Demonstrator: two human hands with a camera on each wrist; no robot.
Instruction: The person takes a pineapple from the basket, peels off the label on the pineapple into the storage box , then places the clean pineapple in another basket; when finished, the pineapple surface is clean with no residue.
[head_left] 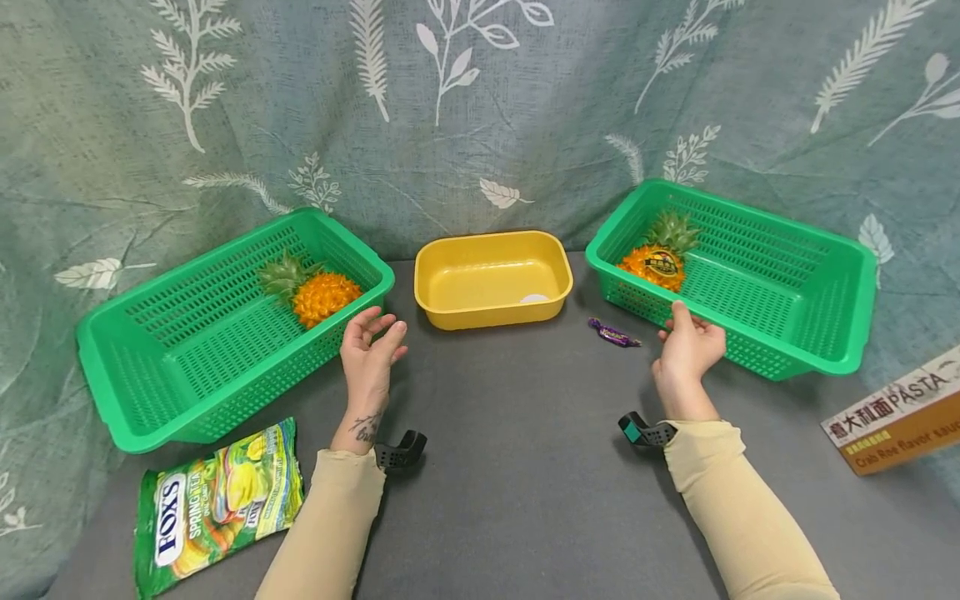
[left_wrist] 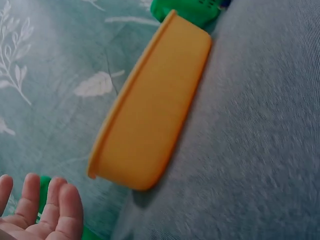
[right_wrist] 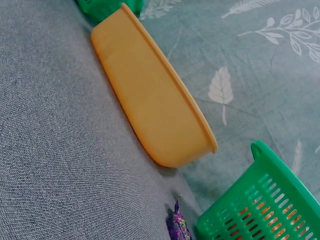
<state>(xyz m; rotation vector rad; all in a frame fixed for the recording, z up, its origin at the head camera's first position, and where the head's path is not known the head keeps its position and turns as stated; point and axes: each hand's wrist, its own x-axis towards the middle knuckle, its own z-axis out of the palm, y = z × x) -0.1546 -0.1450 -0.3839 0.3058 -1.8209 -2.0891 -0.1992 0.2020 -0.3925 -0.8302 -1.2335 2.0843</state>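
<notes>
In the head view my left hand point(head_left: 369, 354) hovers beside the near right corner of the left green basket point(head_left: 247, 379), fingers loosely bent and holding nothing. A small orange pineapple point(head_left: 326, 298) with a leafy crown lies in that basket. My right hand point(head_left: 686, 350) overlaps the front wall of the right green basket point(head_left: 750, 333), its fingers relaxed around nothing visible. Another pineapple point(head_left: 651, 265), bearing a dark label, lies in this basket's left end. Left of the right hand, a purple wrapped candy point(head_left: 615, 333) lies on the grey table.
Between the baskets stands a yellow tub point(head_left: 491, 318) with a small white patch inside. A green FOX'S candy bag point(head_left: 221, 504) lies front left. At the right edge is a pasta box point(head_left: 900, 417). A patterned curtain point(head_left: 480, 133) hangs behind everything.
</notes>
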